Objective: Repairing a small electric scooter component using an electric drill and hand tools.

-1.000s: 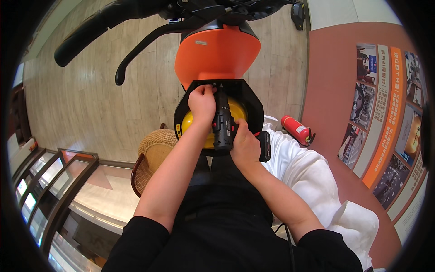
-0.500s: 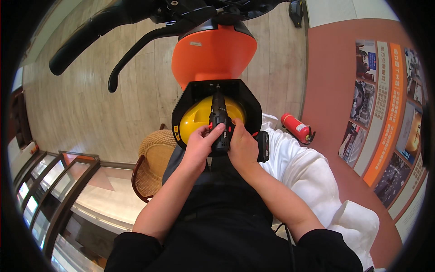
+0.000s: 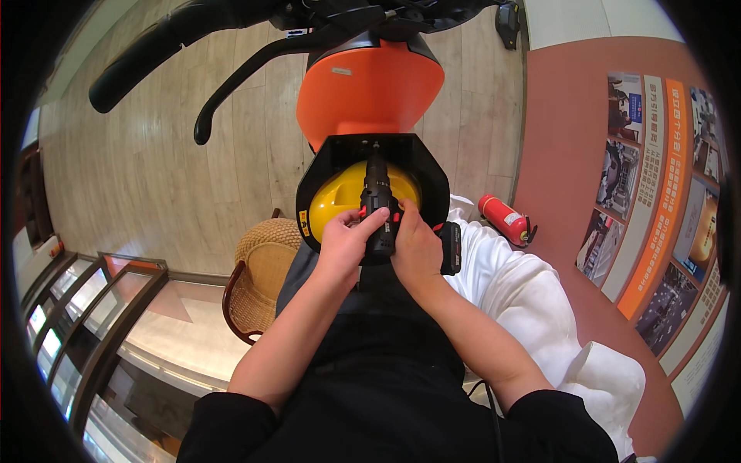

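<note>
Both my hands are closed around a black cordless drill [image 3: 377, 189] with small red buttons. My left hand [image 3: 342, 245] grips the left side of its body, the thumb lying over the top. On the other side, my right hand [image 3: 417, 248] wraps round the handle, whose black battery pack [image 3: 451, 248] sticks out to the right. The drill's nose points away from me, at the far wall of a black open housing [image 3: 437, 174]; whether the tip touches a screw there I cannot tell. Under the drill, inside the housing, sits a yellow domed shell [image 3: 332, 194] like a hard hat.
Beyond the housing rise an orange panel [image 3: 369, 91] and a black handlebar grip [image 3: 143, 65] with its lever [image 3: 231, 85]. A wicker chair [image 3: 258, 270] stands at left, white cloth [image 3: 509, 289] and a red fire extinguisher [image 3: 505, 218] at right, near a wall with printed panels.
The whole view has shifted slightly, so handlebar, panel and housing sit a little further right. Both hands keep their grip on the drill.
</note>
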The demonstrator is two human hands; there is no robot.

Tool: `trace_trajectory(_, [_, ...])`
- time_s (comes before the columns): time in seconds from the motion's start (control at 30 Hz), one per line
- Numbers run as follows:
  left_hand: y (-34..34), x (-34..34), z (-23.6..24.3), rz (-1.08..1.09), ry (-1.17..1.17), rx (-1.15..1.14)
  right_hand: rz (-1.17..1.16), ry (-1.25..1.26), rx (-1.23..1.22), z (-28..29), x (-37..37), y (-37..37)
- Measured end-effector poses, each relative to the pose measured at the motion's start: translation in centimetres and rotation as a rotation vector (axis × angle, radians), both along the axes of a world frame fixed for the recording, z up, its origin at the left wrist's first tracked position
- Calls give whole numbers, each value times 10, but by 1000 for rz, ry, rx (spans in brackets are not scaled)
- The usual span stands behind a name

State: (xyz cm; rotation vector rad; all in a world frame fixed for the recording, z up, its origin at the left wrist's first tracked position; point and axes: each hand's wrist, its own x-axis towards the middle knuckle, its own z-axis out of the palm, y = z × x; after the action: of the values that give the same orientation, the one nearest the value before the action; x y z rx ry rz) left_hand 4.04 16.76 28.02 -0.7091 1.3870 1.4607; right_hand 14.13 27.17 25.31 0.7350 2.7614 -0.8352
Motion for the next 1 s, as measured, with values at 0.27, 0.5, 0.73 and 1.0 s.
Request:
trace_trajectory(0.27, [-2, -8, 4, -35, -119, 28, 1, -31, -7, -1, 1, 0])
trace_trajectory(0.5, [-8, -13, 1, -186, -68, -18, 18, -45, 14, -2, 1, 0])
trace_trajectory(0.73, [-6, -9, -1, -207, 56, -109, 37, -49, 59, -7, 2, -3])
trace_trajectory(1.0, [-4, -7, -7, -180, 51, -119, 27, -97, 31, -7, 0, -3])
